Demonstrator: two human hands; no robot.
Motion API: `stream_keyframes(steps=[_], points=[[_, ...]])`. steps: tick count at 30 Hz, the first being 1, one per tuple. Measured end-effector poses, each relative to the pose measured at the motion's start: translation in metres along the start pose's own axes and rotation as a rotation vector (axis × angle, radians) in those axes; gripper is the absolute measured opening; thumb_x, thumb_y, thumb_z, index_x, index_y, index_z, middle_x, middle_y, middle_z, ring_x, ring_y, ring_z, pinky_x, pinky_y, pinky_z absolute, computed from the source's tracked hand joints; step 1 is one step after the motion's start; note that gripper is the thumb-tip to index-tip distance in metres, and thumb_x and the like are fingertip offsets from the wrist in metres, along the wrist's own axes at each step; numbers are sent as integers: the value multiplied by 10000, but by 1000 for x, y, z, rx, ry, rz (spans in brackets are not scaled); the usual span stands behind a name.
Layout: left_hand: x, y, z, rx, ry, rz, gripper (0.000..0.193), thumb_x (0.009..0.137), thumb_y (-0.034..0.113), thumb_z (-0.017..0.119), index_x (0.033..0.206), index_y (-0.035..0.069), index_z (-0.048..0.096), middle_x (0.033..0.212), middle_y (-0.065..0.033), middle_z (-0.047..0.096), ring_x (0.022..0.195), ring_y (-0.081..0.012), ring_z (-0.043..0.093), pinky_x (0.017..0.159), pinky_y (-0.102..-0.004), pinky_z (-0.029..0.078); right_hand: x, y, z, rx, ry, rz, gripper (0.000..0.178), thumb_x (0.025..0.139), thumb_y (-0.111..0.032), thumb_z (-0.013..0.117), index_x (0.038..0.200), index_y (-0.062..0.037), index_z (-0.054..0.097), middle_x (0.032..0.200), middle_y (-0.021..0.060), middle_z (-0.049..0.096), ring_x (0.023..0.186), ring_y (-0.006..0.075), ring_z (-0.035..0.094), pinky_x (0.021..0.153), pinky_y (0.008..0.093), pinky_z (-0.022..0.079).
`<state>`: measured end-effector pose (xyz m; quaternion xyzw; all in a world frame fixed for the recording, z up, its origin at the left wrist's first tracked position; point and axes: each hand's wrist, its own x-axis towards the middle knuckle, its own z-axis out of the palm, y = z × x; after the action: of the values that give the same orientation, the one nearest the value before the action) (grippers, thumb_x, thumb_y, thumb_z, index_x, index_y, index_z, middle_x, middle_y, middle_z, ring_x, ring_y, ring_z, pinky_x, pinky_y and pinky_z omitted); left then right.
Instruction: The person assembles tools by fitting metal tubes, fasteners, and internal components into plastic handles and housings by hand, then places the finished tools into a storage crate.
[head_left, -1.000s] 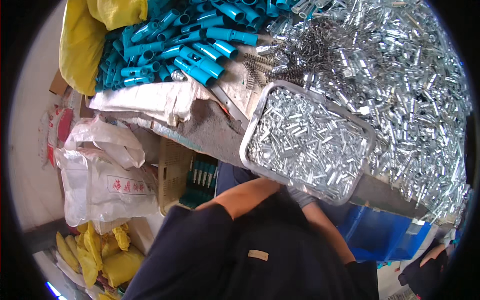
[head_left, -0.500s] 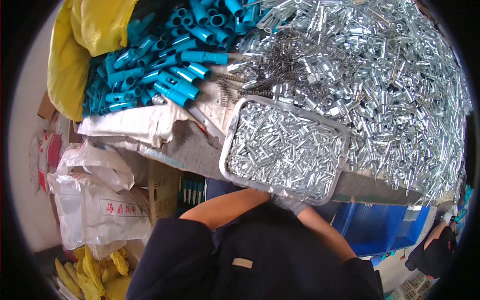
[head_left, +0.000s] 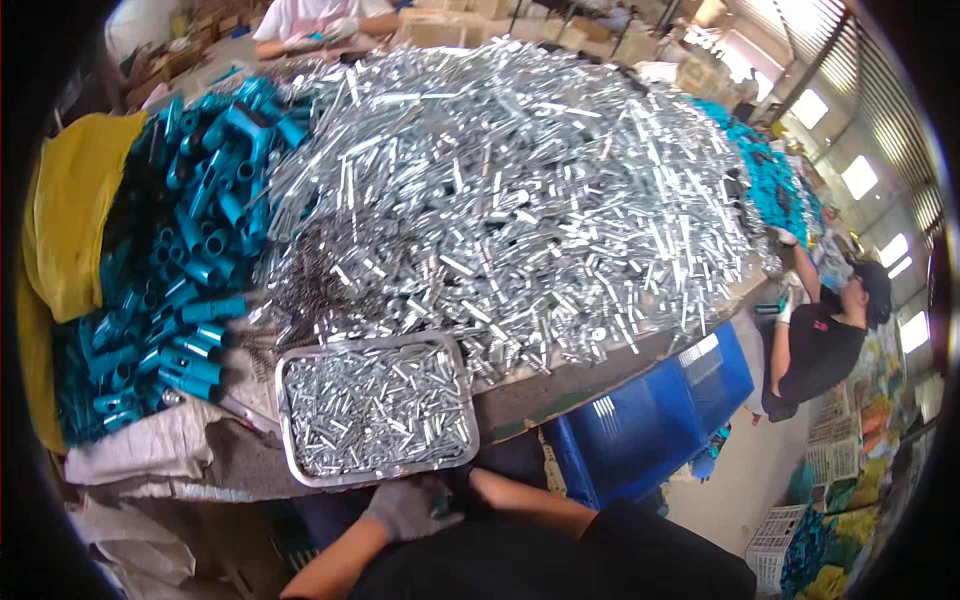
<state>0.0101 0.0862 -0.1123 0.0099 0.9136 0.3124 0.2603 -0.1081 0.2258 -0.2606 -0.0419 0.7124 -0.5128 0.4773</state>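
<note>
My left hand [head_left: 408,508], in a grey glove, is below the near edge of a metal tray [head_left: 292,440]. Its fingers look curled, but what they hold, if anything, is hidden. My right forearm [head_left: 535,505] reaches in from the right toward the left hand; the right hand's fingers are lost in the dark between them. Small silvery pins [head_left: 385,410] fill the tray, which sits at the table's near edge. Behind it spreads a big heap of shiny metal parts [head_left: 520,220], with dark coil springs [head_left: 325,275] on its left side.
Teal tubes [head_left: 205,240] are piled at left beside a yellow sack [head_left: 75,215]. A blue bin [head_left: 640,420] stands below the table edge at right. One co-worker [head_left: 825,335] works at far right, another person [head_left: 325,25] across the table. White crates [head_left: 775,535] stand on the floor.
The view has swung up and to the right, bringing in the co-workers and the hall. My gloved left hand now shows; the right hand, gloved before, has slipped out of sight.
</note>
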Motion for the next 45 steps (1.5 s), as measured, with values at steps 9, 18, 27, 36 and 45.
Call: stream_keyframes(steps=[9, 18, 27, 36, 45], points=[[-141, -15, 26, -724, 911, -57, 304, 669, 318, 766, 864, 105, 673, 771, -107, 646, 671, -283, 614, 615, -363, 466, 36, 35, 75, 525, -442, 596, 208, 937, -258, 459, 821, -142, 587, 780, 27, 588, 722, 161, 547, 681, 284, 483], [-390, -52, 56, -1283, 1549, -408, 450, 777, 500, 665, 779, 55, 593, 557, -46, 531, 468, -133, 508, 431, -273, 401, -97, -111, 164, -473, -851, 120, 287, 922, -286, 611, 1045, -29, 646, 875, 82, 692, 746, 127, 659, 673, 264, 525], [-342, -258, 253, -1277, 1675, -1383, 318, 832, 364, 624, 896, 54, 656, 750, -135, 636, 605, -257, 582, 607, -380, 478, -94, -183, 282, -842, -527, -1358, 261, 888, -320, 610, 764, -99, 670, 619, 126, 599, 575, 328, 604, 526, 411, 469], [-306, -347, 296, -928, 1288, -2085, 593, 857, 562, 487, 1121, 56, 646, 1132, -174, 643, 1075, -355, 598, 909, -439, 452, -69, -182, 293, -992, -431, -1223, 218, 833, -253, 673, 701, -84, 635, 609, 123, 594, 552, 305, 592, 513, 405, 462], [-210, -422, 156, -625, 1111, -1504, 609, 931, 528, 431, 1298, 45, 496, 1309, -188, 521, 1118, -339, 561, 912, -463, 467, -61, -179, 289, -1356, -515, -1315, 289, 896, -373, 518, 643, -239, 561, 569, 14, 546, 505, 204, 564, 416, 354, 416]])
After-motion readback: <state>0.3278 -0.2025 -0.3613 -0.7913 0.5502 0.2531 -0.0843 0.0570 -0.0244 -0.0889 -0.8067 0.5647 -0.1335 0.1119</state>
